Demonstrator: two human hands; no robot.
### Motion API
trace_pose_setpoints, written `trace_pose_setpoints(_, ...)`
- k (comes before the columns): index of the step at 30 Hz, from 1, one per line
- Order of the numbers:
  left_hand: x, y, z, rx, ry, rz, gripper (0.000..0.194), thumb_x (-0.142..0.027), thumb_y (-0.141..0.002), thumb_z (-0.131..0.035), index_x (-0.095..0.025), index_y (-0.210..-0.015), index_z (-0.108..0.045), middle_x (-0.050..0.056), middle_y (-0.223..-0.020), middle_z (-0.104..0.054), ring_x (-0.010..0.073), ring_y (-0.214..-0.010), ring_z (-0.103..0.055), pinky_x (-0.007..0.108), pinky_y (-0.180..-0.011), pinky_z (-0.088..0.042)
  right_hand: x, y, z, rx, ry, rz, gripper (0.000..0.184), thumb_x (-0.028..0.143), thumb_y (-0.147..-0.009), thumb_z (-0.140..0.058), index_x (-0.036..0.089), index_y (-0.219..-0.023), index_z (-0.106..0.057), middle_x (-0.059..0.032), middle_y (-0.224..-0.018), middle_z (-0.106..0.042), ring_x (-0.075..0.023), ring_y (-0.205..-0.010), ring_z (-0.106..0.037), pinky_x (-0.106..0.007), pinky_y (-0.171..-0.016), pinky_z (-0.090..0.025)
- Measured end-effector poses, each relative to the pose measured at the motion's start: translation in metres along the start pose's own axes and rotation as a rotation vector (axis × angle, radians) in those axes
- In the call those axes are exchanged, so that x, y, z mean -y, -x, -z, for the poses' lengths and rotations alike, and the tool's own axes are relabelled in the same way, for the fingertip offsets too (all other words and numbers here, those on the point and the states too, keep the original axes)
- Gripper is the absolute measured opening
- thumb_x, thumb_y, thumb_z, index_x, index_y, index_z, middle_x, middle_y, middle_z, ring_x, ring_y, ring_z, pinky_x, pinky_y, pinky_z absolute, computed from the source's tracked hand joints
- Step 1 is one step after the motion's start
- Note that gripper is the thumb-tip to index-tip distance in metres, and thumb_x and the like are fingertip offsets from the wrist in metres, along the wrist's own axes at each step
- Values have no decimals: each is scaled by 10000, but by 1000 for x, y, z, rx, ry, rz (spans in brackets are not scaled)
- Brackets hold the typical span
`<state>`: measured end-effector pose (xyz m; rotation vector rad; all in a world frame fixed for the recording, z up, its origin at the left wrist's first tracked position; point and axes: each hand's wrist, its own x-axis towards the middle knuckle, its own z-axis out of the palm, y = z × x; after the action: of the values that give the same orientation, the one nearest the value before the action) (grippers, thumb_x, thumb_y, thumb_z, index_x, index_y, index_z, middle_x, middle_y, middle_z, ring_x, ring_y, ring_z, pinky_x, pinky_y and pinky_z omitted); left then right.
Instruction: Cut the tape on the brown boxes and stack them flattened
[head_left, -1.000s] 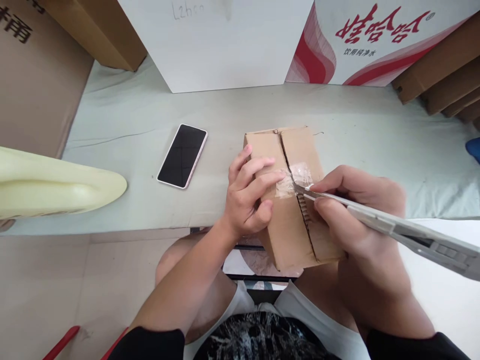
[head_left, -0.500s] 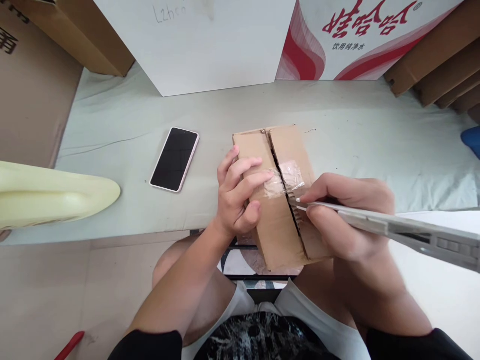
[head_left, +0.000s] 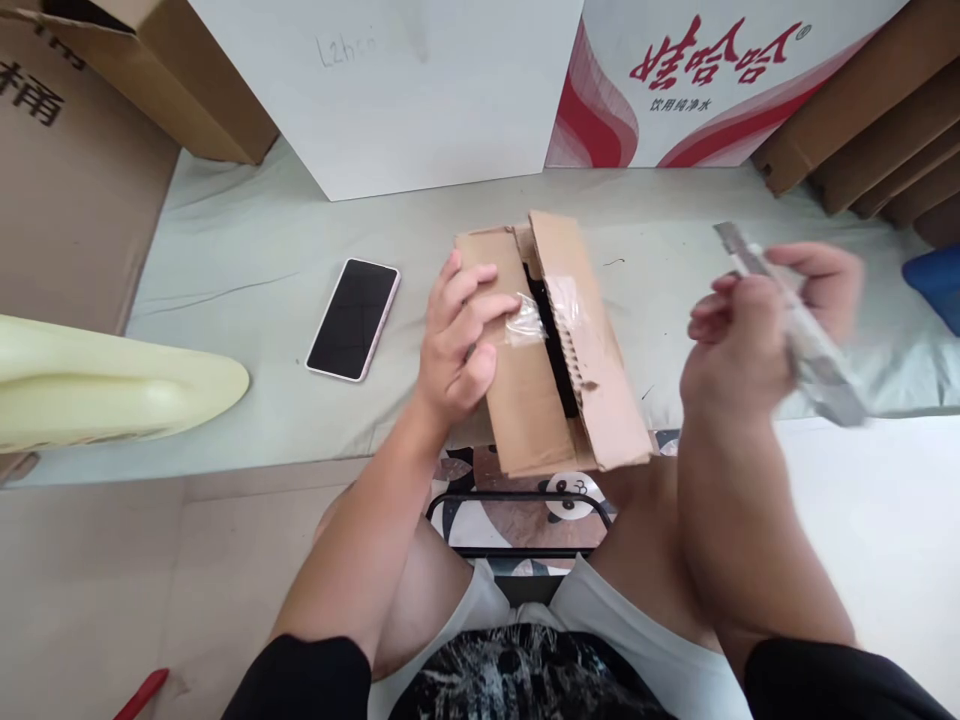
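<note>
A small cardboard box [head_left: 525, 420] sits at the table's front edge, its slit clear tape split along the middle seam. Its right flap [head_left: 592, 350] is raised a little, and a dark gap shows between the flaps. My left hand [head_left: 459, 340] grips the box's left side, with fingers curled over the left flap. Off to the right, my right hand [head_left: 757, 330] is closed around a grey utility knife [head_left: 806, 340], which is blurred by motion and apart from the box. Whether its blade is out I cannot tell.
A phone [head_left: 354, 320] lies left of the box on the cloth-covered table [head_left: 420, 225]. Large white cartons [head_left: 435, 100] stand behind, brown cardboard [head_left: 862, 110] at the right. A pale yellow object [head_left: 120, 385] juts in from the left; a blue item [head_left: 934, 285] is far right.
My right hand has lifted the utility knife off the seam and carried it up and right. The right flap has risen, widening the gap. The box has shifted slightly away from me.
</note>
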<state>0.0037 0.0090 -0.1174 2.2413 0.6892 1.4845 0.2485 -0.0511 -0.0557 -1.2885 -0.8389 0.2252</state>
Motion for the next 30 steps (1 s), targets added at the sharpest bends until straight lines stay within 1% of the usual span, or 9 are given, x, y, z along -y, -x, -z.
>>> trace_pose_setpoints(3,19,-1,11,-21,25,126,442,-618,-1036,-404,-398,-1333,-647,-8,-1537,-560,295,-1521,-446,554,-1368,-174,-35,-2,0,100,41,-164,263,247,-743,-703,223,-998,-646,30,-789,-656,-102,-632,-637,-233,-544,-492)
trace_pose_setpoints(5,32,1,17,-55,44,239,454,-640,-1017,-459,-389,-1335,-664,-7,-1585,-530,308,-1572,-381,558,-1357,-207,-50,1,4,159,36,-280,326,284,-757,-742,237,-1069,-659,23,-872,-692,-107,-720,-681,-243,-624,-545)
trace_pose_setpoints(11,48,12,20,-185,25,549,610,-729,-878,-662,-297,-1307,-689,85,-1435,-660,332,-1417,-566,499,-1199,-476,-65,9,7,259,50,-413,429,603,-922,-625,240,-1149,-598,-25,-993,-744,-124,-787,-736,-264,-686,-565)
trace_pose_setpoints(14,42,12,17,-215,88,561,650,-744,-832,-703,-293,-1299,-662,85,-1325,-699,315,-1283,-653,456,-1082,-564,-69,11,4,320,43,-460,500,675,-854,-688,246,-1069,-546,-23,-1012,-735,-144,-872,-744,-286,-765,-572)
trace_pose_setpoints(17,35,10,17,-251,313,533,588,-770,-876,-610,-344,-1281,-646,58,-1285,-709,292,-1241,-680,453,-1055,-582,-72,12,-1,424,-18,-562,589,730,-752,-746,261,-975,-467,22,-896,-651,-145,-802,-697,-315,-762,-577)
trace_pose_setpoints(20,31,10,20,-139,459,594,617,-816,-857,-571,-331,-1220,-689,77,-1266,-728,327,-1236,-692,500,-1024,-606,-68,12,-4,536,-77,-562,677,802,-689,-742,271,-931,-399,36,-839,-557,-146,-742,-621,-341,-741,-577)
trace_pose_setpoints(23,28,13,24,41,498,614,734,-852,-728,-699,-289,-1199,-705,113,-1250,-745,349,-1242,-695,493,-1032,-612,-63,11,-5,599,-142,-461,771,848,-612,-762,291,-946,-347,41,-813,-488,-160,-714,-547,-347,-692,-542)
trace_pose_setpoints(26,21,14,27,225,488,609,815,-740,-643,-862,-245,-1260,-667,152,-1300,-731,350,-1268,-682,462,-1050,-607,-63,9,-3,686,-170,-341,769,773,-616,-819,300,-964,-322,11,-898,-508,-195,-802,-550,-348,-677,-502)
trace_pose_setpoints(30,16,10,25,275,356,589,805,-642,-656,-907,-204,-1272,-629,183,-1268,-735,360,-1206,-715,481,-997,-625,-70,10,0,766,-125,-320,693,694,-697,-805,291,-974,-314,-15,-989,-521,-218,-896,-554,-357,-725,-480)
